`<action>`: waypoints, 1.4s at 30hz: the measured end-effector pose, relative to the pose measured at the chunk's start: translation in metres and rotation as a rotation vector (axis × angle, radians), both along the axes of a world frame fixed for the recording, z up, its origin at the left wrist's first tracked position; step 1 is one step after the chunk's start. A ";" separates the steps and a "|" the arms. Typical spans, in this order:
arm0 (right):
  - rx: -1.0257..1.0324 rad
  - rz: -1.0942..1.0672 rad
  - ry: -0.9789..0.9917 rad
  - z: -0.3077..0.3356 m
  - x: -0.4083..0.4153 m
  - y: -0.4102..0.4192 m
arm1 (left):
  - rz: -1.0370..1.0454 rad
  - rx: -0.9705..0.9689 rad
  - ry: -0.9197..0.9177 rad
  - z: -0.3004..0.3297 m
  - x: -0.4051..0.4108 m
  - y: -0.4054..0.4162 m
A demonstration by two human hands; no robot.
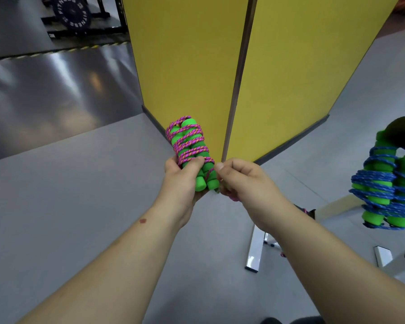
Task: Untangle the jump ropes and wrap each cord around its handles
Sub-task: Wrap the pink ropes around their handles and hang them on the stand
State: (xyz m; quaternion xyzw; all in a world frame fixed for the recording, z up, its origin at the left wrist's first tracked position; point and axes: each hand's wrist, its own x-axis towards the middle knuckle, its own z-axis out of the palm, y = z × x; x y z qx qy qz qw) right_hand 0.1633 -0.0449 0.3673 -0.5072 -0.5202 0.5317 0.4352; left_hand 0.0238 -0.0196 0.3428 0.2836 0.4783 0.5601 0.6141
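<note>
From the head camera, the left hand (180,181) is curled round the lower part of a pair of green foam handles (198,157), thumb across the front, holding them upright in front of a yellow wall corner (241,78). A pink cord (189,141) is wound in slanting turns round both handles from near the top down to the thumb; the bare bottom ends of the handles stick out below the fingers. The palm side of this hand is hidden behind the handles.

The right hand (241,181) sits just beside the handles' lower ends with its fingers curled in, and a short bit of pink cord shows under it. It seems to pinch the loose end of the cord, but the fingertips are turned away, so the exact hold is hard to make out.

At the right edge, a second rope hangs from a black padded bar (402,132): green handles wrapped in blue cord (384,190). The frame edge cuts off its right side, and how it is fixed to the bar cannot be told.

Below it, white metal frame legs (255,249) stand on the grey floor (80,195), partly hidden by the right forearm. A dark weight plate (71,11) with lettering sits far off at top left, cut by the frame.
</note>
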 end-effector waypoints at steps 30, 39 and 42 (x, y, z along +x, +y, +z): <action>0.020 -0.170 0.058 0.013 0.023 0.000 | 0.066 -0.126 -0.099 0.003 0.000 0.010; -0.092 -0.170 0.455 0.019 0.026 0.005 | 0.054 -0.159 -0.114 -0.004 -0.007 0.011; -0.146 -0.260 0.133 0.012 0.034 0.008 | 0.050 -0.174 -0.158 -0.003 -0.009 0.012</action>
